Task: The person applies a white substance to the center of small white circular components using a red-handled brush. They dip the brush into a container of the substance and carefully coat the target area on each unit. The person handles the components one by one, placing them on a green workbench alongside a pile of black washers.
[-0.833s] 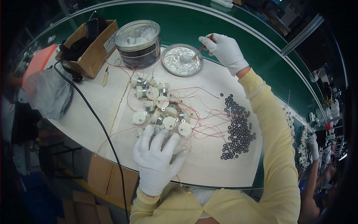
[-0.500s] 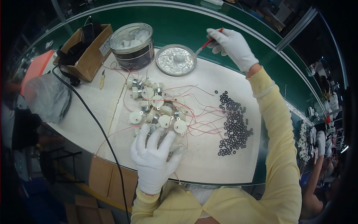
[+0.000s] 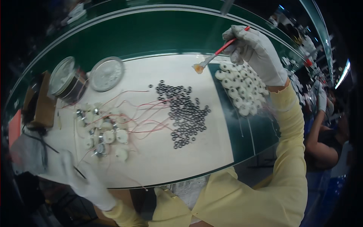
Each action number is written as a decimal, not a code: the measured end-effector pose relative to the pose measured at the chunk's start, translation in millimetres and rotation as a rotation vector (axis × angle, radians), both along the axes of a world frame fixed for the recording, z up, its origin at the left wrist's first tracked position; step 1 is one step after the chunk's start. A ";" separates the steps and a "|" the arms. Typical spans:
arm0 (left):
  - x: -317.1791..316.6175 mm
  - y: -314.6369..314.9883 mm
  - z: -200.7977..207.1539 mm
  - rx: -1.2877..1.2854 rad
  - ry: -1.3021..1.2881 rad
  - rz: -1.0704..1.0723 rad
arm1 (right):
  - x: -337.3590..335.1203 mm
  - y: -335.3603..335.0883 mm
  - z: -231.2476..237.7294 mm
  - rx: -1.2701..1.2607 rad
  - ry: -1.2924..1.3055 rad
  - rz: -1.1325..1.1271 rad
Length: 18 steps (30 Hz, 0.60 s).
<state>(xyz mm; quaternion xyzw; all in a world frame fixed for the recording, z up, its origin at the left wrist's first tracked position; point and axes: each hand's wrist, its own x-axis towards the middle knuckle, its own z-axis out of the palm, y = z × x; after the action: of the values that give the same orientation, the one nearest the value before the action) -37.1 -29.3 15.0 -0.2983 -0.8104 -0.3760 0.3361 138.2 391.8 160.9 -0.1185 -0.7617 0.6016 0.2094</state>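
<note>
Remotely, I pinch the slim red-handled brush, tipped with pale paste, in my white-gloved right hand, above the far right corner of the flat white surface. My white-gloved left hand is blurred; its grip I cannot tell. Probably, carrying paste; next calls for steadiness.

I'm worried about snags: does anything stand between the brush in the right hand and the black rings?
Nothing visible does: only white tabletop shows between the brush in the right hand and the black rings.
</note>
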 end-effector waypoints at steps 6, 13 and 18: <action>-83.1 67.6 55.0 -0.129 -0.544 -0.260 | 92.6 35.5 -7.0 0.076 0.023 -0.262; -84.2 91.4 46.5 -0.211 -0.672 -0.383 | 160.5 76.5 -31.3 0.012 0.003 -0.466; -10.1 53.2 50.0 -0.392 -0.410 -0.279 | 138.1 83.0 -47.8 -0.014 0.020 -0.496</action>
<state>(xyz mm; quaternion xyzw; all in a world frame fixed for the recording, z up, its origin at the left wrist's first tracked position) -47.2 23.9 64.9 -0.3837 -0.8696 -0.3073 0.0467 276.3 474.8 113.1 -0.2971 -0.7031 0.5383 0.3573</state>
